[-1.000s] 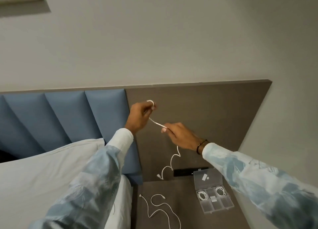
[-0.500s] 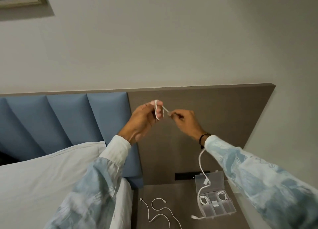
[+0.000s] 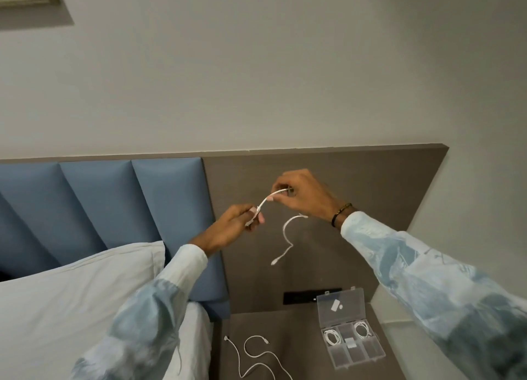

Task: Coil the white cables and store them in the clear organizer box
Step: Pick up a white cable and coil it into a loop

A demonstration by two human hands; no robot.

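Note:
Both hands hold one white cable [image 3: 286, 235] up in front of the headboard. My left hand [image 3: 238, 225] pinches a few turns of it wound round the fingers. My right hand [image 3: 303, 195] grips the cable a little higher and to the right. A short taut stretch runs between the hands, and the loose tail hangs below my right hand with its plug free. The clear organizer box [image 3: 352, 348] lies open on the nightstand at lower right, with two coiled white cables in its compartments. A second loose white cable [image 3: 256, 354] sprawls on the nightstand.
The brown nightstand [image 3: 302, 337] sits between the bed and the wall. A white pillow [image 3: 71, 299] lies at the left against the blue padded headboard [image 3: 114, 208]. A black socket strip [image 3: 302, 296] is set in the brown panel behind the box.
My left hand dropped lower and my right hand rose and swung right, drawing the cable out. The hanging tail lifted from the box to mid-air in front of the panel.

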